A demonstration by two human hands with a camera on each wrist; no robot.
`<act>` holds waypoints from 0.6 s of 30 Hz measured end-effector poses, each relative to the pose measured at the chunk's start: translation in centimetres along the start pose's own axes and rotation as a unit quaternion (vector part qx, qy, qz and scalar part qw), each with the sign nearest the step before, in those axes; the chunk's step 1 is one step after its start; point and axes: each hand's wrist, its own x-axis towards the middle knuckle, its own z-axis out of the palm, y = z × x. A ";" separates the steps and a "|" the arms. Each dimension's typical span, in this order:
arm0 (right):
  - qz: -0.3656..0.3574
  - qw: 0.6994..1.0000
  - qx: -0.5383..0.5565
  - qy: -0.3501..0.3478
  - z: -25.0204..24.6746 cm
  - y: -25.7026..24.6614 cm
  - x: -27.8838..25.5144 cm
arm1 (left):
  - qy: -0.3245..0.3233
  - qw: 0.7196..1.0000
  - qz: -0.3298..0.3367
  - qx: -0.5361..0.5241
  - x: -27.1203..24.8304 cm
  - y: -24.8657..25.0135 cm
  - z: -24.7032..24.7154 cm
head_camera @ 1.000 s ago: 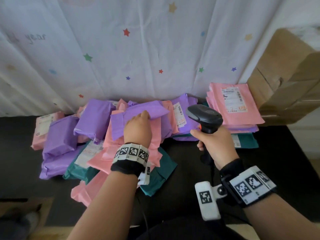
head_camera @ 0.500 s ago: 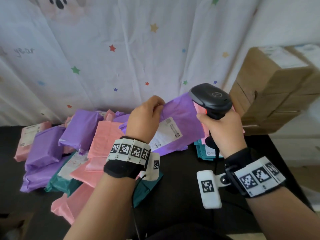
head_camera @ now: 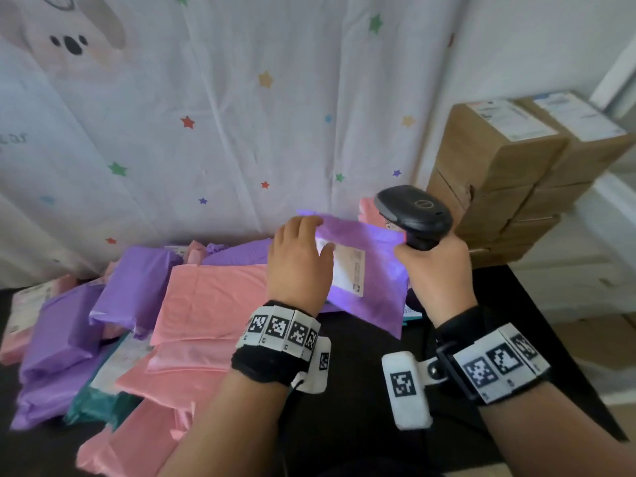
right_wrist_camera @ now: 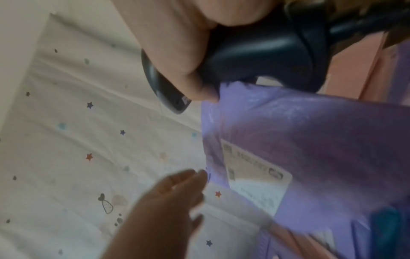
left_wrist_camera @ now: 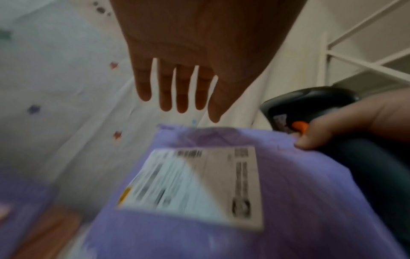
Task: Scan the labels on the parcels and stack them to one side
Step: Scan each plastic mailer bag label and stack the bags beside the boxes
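Note:
A purple parcel (head_camera: 375, 290) with a white label (head_camera: 347, 270) facing up hangs tilted above the black table (head_camera: 361, 373), right of centre. My right hand (head_camera: 437, 270) grips the black scanner (head_camera: 413, 211) and pinches the parcel's right edge (left_wrist_camera: 299, 140) against the handle. The scanner's head sits above the parcel's far right corner. My left hand (head_camera: 299, 256) hovers over the parcel's left part with straight, spread fingers (left_wrist_camera: 177, 98), holding nothing. The label (left_wrist_camera: 199, 184) is blurred in the left wrist view. In the right wrist view the scanner (right_wrist_camera: 255, 52) is above the parcel (right_wrist_camera: 321, 131).
A loose pile of pink, purple and teal parcels (head_camera: 206, 297) covers the table's left half. Pink parcels (head_camera: 366, 208) lie behind the held one. Stacked cardboard boxes (head_camera: 499, 173) stand at the right. A star-printed curtain (head_camera: 241, 132) hangs behind.
My left hand lifted the purple parcel off the pile, carried it right and turned its label up, then let go. My right hand with the scanner rose and now pinches the parcel's edge.

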 end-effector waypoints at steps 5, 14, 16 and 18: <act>0.013 0.994 0.091 0.051 -0.3 -0.2 0.6 | -0.245 0.951 -0.160 -0.103 -1.3 -1.4 3.5; 0.047 0.974 0.214 0.057 -0.6 0.5 -0.1 | -0.273 0.768 -0.342 -0.468 -1.3 -1.2 4.9; 0.043 0.976 0.203 0.060 -0.7 1.1 -0.1 | -0.217 0.758 -0.344 -0.511 -1.0 -1.6 4.5; 0.037 0.979 0.189 0.066 -0.7 1.8 -0.2 | -0.155 0.747 -0.332 -0.554 -0.7 -2.2 4.0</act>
